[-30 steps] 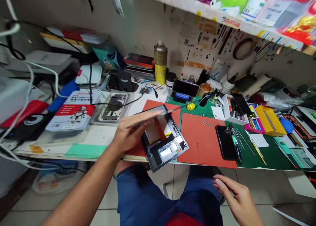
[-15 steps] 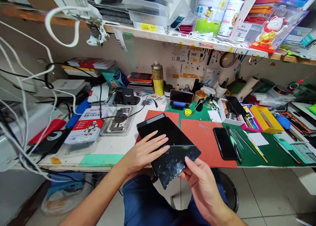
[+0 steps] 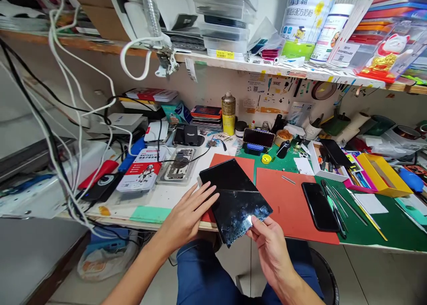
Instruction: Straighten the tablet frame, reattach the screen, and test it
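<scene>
A flat black tablet-sized panel lies tilted over the table's front edge, partly on an orange-red mat. Over its near half is a thin dark sheet with whitish smudges and a ragged lower edge; a straight line crosses the panel where the sheet begins. My right hand pinches the sheet's near right edge between thumb and fingers. With fingers stretched out, my left hand rests flat on the panel's left side. Whether the sheet is still joined to the panel along the line, I cannot tell.
A black phone lies right of the mat, beside tweezers. Behind stand a propped phone, a spray can and a tool box. White cables hang at left; a loaded shelf overhangs the table.
My left hand has slid left, from the panel's middle to its left side. The crossing line sits farther up the panel, and more smudged sheet shows. The view has turned left.
</scene>
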Demonstrator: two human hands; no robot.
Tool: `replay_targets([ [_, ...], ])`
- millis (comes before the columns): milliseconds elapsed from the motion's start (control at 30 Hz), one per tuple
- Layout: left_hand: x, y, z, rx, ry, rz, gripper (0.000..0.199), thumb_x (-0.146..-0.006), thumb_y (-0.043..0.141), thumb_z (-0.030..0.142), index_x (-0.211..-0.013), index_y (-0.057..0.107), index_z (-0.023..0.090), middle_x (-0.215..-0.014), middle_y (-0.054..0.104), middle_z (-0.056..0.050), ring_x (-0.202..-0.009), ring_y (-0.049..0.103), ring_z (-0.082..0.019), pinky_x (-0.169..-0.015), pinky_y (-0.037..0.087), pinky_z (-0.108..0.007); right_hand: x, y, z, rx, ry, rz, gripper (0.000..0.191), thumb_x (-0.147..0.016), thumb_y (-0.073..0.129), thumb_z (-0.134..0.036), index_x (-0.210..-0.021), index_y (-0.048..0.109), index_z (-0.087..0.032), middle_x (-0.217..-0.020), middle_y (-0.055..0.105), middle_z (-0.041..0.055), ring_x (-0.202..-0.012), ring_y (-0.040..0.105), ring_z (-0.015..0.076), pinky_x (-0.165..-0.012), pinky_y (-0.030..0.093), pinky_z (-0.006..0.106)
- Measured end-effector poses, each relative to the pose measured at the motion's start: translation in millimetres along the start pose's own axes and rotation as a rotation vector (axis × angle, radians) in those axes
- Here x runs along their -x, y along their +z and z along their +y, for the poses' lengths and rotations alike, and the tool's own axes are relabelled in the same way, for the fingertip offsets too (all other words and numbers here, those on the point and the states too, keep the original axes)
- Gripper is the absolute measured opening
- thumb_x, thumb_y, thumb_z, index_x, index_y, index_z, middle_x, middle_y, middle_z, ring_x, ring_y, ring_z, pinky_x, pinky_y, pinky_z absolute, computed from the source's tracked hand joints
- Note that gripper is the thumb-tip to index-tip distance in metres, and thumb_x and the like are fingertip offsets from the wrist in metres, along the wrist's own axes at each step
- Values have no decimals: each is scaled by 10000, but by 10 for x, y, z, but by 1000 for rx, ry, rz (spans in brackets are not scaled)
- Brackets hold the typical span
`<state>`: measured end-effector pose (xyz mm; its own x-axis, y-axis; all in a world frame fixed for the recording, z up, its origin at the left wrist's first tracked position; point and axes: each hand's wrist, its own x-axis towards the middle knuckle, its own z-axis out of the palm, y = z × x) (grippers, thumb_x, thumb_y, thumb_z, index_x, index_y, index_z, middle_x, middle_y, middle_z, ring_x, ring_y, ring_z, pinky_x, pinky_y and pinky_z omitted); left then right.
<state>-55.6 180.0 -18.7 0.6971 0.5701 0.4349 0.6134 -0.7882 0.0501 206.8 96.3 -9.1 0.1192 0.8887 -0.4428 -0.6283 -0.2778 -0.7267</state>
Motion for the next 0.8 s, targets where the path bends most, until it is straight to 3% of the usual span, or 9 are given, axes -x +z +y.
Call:
replay_targets([
  [233, 351, 109, 284, 40, -171, 110, 734, -1021, 518, 61, -1711, 334, 227, -1651, 561, -123, -1563, 485, -279, -1289, 437, -517, -14, 9, 22, 22, 27, 26, 351, -712, 1011, -455, -840, 814, -194, -886, 779, 36, -800, 689, 182, -758, 598, 287],
  [600, 421, 260, 556, 40, -310, 107, 778, -1072, 602, 408, -1732, 259, 181, -1672, 519, -173, -1549, 501, -324, -1240, 489, -534, -56, 30, 39, 78, 82, 97, 410, -677, 1027, -459, -942, 825, -219, -989, 782, 37, -828, 694, 199, -748, 638, 312],
  [800, 428, 307, 578, 8, -292, 105, 804, -1066, 607, 438, -1733, 253, 161, -1647, 546, -180, -1540, 512, -332, -1247, 472, -537, -92, 32, 44, 80, 92, 132, 389, -648, 1043, -445, -862, 804, -225, -841, 730, 0, -744, 678, 172, -733, 657, 311],
])
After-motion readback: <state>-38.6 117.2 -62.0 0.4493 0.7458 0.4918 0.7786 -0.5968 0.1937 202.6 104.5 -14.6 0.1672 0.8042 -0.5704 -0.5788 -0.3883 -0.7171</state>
